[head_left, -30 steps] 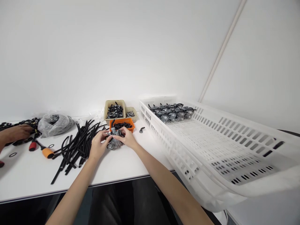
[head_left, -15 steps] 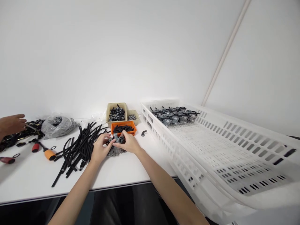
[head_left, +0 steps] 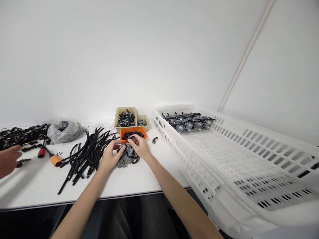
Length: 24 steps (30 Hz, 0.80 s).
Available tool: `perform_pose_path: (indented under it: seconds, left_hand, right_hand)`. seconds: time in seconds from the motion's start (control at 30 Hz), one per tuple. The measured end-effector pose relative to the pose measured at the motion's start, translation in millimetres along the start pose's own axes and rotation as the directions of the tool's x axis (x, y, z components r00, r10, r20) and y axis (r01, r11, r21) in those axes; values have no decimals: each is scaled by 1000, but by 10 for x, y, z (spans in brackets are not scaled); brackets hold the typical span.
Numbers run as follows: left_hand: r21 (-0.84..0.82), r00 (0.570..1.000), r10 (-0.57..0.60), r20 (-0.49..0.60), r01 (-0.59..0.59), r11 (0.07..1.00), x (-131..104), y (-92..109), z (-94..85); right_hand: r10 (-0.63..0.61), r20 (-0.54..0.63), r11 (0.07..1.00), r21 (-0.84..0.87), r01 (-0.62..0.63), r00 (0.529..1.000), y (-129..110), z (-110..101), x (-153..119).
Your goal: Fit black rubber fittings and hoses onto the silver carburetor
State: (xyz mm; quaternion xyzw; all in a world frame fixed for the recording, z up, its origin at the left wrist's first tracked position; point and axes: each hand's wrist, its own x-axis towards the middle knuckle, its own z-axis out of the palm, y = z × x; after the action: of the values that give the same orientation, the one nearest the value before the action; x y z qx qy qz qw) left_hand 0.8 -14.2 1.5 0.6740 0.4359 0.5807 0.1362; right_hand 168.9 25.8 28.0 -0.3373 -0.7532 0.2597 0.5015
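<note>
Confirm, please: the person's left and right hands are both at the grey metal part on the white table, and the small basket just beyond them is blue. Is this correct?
Not quite: the small basket is orange, as the head view shows. The left hand and right hand are indeed at the grey metal part.

A white table (head_left: 117,182) is holding a pile of black tubes (head_left: 93,151), a clear bag (head_left: 65,131), an orange basket (head_left: 121,136), two tan tubs (head_left: 116,117) and an orange-handled tool (head_left: 56,161).
</note>
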Motion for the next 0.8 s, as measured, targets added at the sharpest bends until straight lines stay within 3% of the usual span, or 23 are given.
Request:
perform_pose_path:
  seconds: [0.13,0.23,0.8]
  left_hand:
    - [30,997,-62,39,61,998,9,30,-17]
    - [40,995,-93,47,91,995,16,33,-24]
    - [-66,974,-222,-48,219,974,68,-64,-74]
  right_hand:
    - [5,56,969,248,-19,998,19,33,27]
    - [40,108,946,316,-72,993,45,59,42]
    - [59,36,986,154,-64,998,-49,14,46]
